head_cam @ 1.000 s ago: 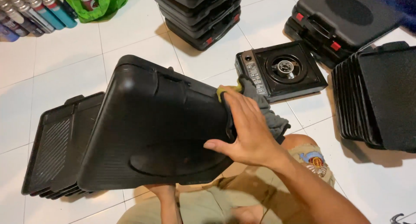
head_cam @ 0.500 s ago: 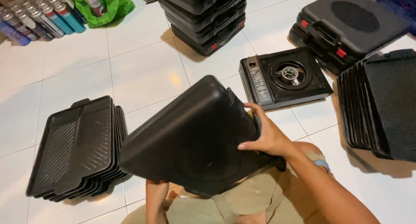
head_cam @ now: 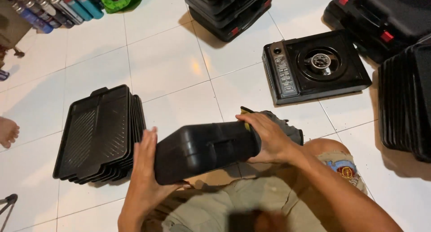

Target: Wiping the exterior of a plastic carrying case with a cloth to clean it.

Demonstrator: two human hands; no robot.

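I hold a black plastic carry case (head_cam: 204,146) edge-up over my lap, its narrow side facing me. My left hand (head_cam: 146,169) is pressed flat against its left end. My right hand (head_cam: 267,140) grips its right end, with a grey and yellow cloth (head_cam: 283,124) bunched under the fingers. Left of the case, on the white tiled floor, lies a stack of black ribbed grill plates (head_cam: 101,133). A black portable gas stove (head_cam: 316,66) sits on the floor beyond my right hand.
More black carry cases are stacked at the top centre (head_cam: 229,10) and top right (head_cam: 381,16). Another stack of black trays (head_cam: 406,97) stands at the right edge. Gas canisters (head_cam: 49,7) line the top left. Someone's bare foot (head_cam: 8,131) shows at the left edge.
The case has swung from a raised, broad-side view down to a low edge-on position over my lap. My left hand has come from underneath to its left end.
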